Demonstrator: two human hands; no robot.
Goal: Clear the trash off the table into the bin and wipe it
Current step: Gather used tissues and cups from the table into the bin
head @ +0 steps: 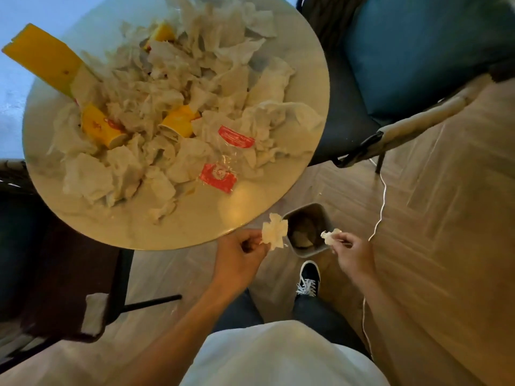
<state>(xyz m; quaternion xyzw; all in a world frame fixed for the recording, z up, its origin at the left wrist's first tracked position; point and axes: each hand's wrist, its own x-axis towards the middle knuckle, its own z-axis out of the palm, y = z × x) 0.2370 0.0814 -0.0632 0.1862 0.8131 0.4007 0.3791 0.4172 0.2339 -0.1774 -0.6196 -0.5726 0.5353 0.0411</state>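
1. The round table [250, 210] has a pale glossy top and lies up and to the left of both hands; its near rim passes just above the left hand [239, 256].
2. A heap of crumpled white tissues [172, 87] covers most of the table, well beyond the left hand, the sheets creased and overlapping.
3. Among the tissues lie yellow paper cups [178, 122] on their sides, and a long yellow box [44, 55] juts over the far left rim.
4. Two red-and-clear plastic wrappers [218, 176] lie on the nearer part of the heap, above the left hand.
5. The floor [446, 218] is wood plank; a blue-cushioned chair [418, 57] stands far above the right hand [352, 252], and a white cable [380, 215] trails just to that hand's right.
6. The grey bin [324, 247] sits on the floor between the two hands, with some paper already inside.
7. The left hand is curled and pinches a crumpled tissue [274, 231] by its lower edge, held beside the bin's left rim.
8. The right hand, fingers curled, pinches a smaller tissue scrap [330, 235] over the bin's right rim.
9. A dark sneaker [308, 277] rests on the floor below the bin, between the wrists.
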